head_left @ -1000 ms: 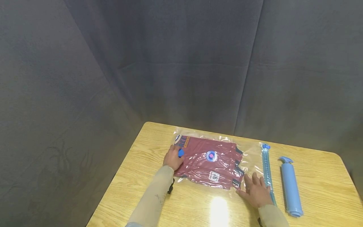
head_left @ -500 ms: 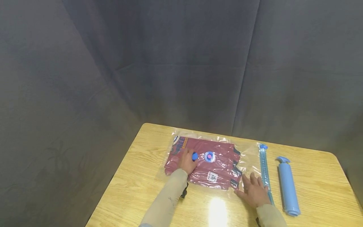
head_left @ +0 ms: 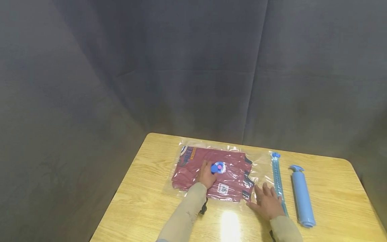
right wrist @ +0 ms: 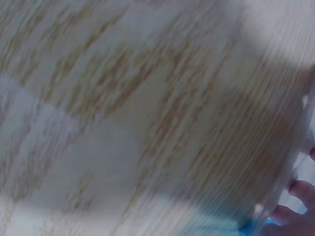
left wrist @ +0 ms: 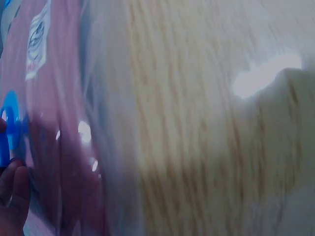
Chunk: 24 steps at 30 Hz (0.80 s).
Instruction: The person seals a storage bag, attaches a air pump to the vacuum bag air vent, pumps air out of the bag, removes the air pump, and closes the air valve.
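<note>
A clear vacuum storage bag (head_left: pixel 260 168) lies flat with a folded maroon garment (head_left: pixel 193 174) inside. Near its middle is a round valve (head_left: pixel 221 164) with a pink centre. My left hand (head_left: pixel 207 175) pinches a blue valve cap (head_left: pixel 214 168) right at the valve's left side. The left wrist view shows the cap (left wrist: pixel 4 147) between thumb and fingers, close by the valve's blue ring (left wrist: pixel 14 115). With fingers spread, my right hand (head_left: pixel 268 203) rests on the bag's clear end, between the garment and the blue-green zip seal (head_left: pixel 277 178).
A light blue hand pump (head_left: pixel 303 198) with a T-shaped handle lies right of the bag. A blue zip slider (head_left: pixel 276 155) sits at the seal's far end. Behind the wooden table (head_left: pixel 136 201) hangs a dark grey curtain (head_left: pixel 187 84).
My left hand has moved right across the bag with the cap, from the garment's left end to the valve. My right hand has stayed in place on the bag.
</note>
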Each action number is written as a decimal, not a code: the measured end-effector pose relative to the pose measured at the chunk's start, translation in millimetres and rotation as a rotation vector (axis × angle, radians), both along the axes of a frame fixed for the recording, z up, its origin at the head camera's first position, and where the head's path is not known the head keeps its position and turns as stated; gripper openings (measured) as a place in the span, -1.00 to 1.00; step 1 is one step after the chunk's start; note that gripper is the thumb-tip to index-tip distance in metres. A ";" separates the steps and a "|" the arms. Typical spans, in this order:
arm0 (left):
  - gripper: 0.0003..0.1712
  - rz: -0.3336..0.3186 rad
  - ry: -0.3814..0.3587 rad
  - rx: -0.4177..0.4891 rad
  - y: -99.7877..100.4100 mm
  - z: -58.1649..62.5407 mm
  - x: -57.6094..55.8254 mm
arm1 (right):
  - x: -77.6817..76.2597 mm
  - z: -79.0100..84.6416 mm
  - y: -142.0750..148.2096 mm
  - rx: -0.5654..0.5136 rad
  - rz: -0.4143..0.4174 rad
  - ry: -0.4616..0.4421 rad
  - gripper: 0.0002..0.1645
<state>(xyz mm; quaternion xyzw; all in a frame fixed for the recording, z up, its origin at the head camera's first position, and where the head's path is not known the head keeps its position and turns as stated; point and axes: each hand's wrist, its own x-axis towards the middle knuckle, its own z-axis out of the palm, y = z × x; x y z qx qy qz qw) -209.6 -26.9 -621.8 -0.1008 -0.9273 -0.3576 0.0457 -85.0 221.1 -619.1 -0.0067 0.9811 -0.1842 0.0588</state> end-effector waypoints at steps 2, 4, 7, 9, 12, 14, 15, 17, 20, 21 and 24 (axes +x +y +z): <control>-0.46 0.000 -0.004 0.001 3.8 -1.8 0.3 | -0.5 0.2 -0.1 0.005 0.001 0.002 0.11; -0.46 -0.005 0.003 0.003 6.6 -3.0 0.5 | -0.7 -0.5 0.0 0.009 0.000 0.005 0.11; -0.47 -0.005 0.016 0.006 10.0 -3.5 0.3 | -0.5 -2.2 0.0 0.013 -0.001 0.011 0.10; -0.49 -0.004 0.026 0.006 11.7 -3.9 -0.1 | -0.3 -3.2 -0.1 0.014 -0.004 0.017 0.09; -0.51 0.001 0.040 0.004 13.3 -4.9 -1.4 | -0.4 -4.3 -0.6 0.014 -0.004 0.023 0.09; -0.51 0.005 0.042 -0.007 14.2 -5.2 -2.3 | -0.7 -5.2 -0.5 0.012 -0.006 0.027 0.10; -0.52 0.007 0.045 -0.012 14.7 -5.1 -2.7 | -1.0 -5.8 -0.3 0.011 -0.008 0.028 0.10; -0.52 0.009 0.044 -0.025 15.6 -4.1 -3.4 | -1.4 -6.7 0.2 0.009 -0.011 0.029 0.11; -0.54 0.006 0.057 -0.048 17.5 -2.1 -4.5 | -1.2 -7.3 1.2 0.019 -0.012 0.034 0.10; -0.54 0.004 0.059 -0.052 18.1 -1.4 -4.7 | -0.9 -7.2 1.6 0.021 -0.011 0.035 0.10; -0.54 -0.004 0.057 -0.058 19.0 0.8 -5.7 | -0.7 -6.9 1.2 0.025 -0.010 0.038 0.08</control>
